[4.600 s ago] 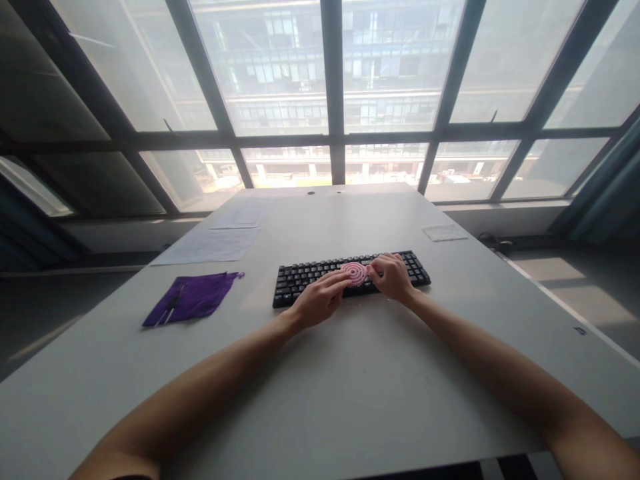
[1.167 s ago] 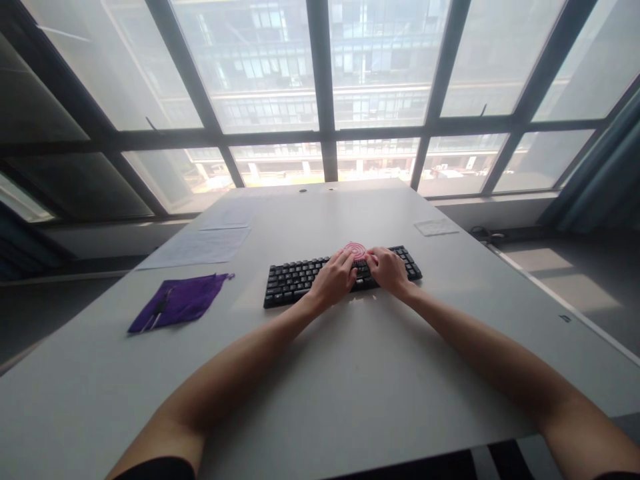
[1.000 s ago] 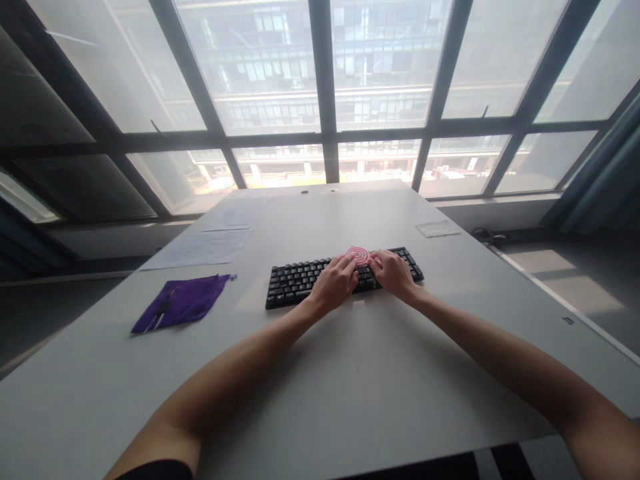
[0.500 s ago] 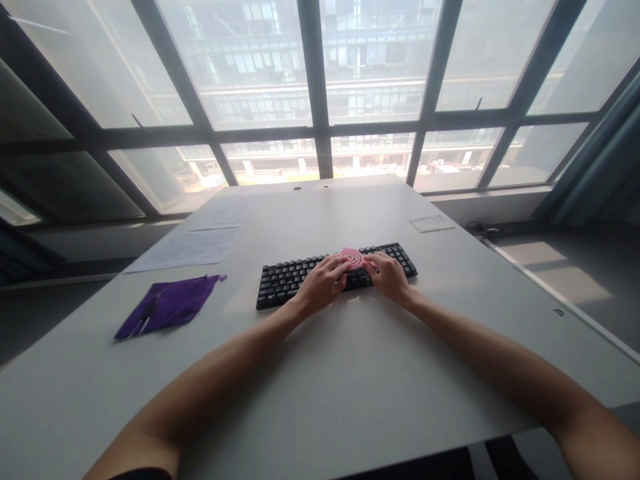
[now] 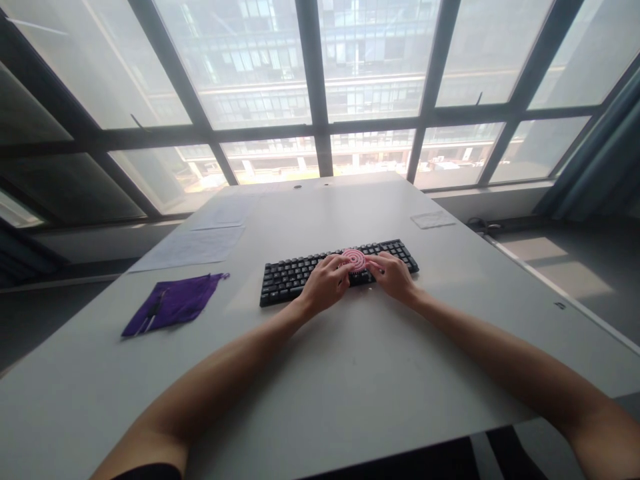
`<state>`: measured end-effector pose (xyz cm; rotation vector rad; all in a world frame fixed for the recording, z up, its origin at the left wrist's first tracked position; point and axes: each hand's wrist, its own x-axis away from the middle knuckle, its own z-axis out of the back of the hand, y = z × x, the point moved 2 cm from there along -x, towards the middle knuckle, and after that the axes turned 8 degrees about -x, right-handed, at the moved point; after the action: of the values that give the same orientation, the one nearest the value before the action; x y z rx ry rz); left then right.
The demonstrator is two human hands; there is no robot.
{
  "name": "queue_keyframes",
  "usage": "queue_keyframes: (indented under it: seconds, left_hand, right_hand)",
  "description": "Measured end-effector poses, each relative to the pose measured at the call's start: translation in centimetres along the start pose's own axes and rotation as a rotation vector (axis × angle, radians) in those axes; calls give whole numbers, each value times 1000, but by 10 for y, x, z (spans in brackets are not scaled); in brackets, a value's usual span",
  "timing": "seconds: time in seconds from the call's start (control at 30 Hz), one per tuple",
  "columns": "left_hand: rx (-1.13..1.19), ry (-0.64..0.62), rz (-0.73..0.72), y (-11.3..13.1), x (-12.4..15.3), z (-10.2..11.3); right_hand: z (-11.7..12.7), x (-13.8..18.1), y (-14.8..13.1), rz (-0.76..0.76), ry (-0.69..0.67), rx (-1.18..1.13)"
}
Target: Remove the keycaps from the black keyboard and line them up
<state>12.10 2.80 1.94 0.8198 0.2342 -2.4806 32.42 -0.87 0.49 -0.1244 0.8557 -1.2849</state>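
A pink round disc (image 5: 355,260) with a spiral pattern of rings is held over the middle of a black keyboard (image 5: 283,283). On its left side, the fingers of my left hand (image 5: 326,281) are closed on the edge. My right hand (image 5: 394,275) pinches the opposite edge between thumb and fingers. Both hands are just above the near part of the keyboard and hide some of its keys. Whether the disc touches the keys I cannot tell.
A purple cloth pouch (image 5: 187,300) lies to the left, with a small dark thing with two pale prongs (image 5: 153,313) on it. White paper sheets (image 5: 187,248) lie behind it. A flat translucent packet (image 5: 433,220) is near the table's right edge. Windows (image 5: 373,60) stand beyond.
The disc is turned a little more upright towards me, its rings showing more fully. Both hands keep their hold. The view has shifted slightly.
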Motion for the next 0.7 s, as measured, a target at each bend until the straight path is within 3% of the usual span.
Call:
queue_keyframes:
  seconds: [0.3, 0.7]
  left_hand:
    - [49, -5, -39, 1, 1, 2]
    - [131, 54, -108, 4, 2, -1]
  right_hand:
    - [2, 2, -3, 39, -43, -17]
    - [-1, 3, 11, 103, 41, -102]
